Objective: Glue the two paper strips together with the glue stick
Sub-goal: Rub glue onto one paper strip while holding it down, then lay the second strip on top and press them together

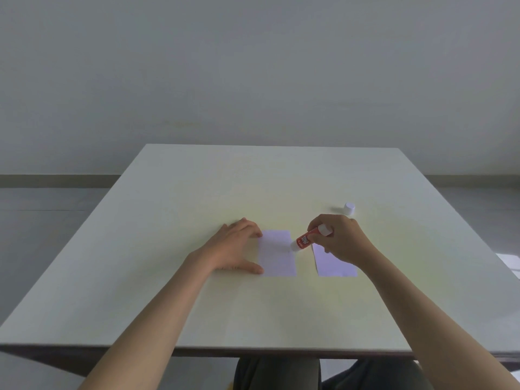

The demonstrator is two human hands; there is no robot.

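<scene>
Two pale paper strips lie side by side on the table. The left strip is held flat at its left edge by the spread fingers and thumb of my left hand. My right hand grips a red glue stick, tilted, with its white tip touching the right edge of the left strip. Part of the right strip is hidden under my right hand. The glue stick's white cap stands alone on the table behind my right hand.
The cream table reaches to a plain wall at the back. More white paper pokes in at the table's right edge. My knees show below the near edge.
</scene>
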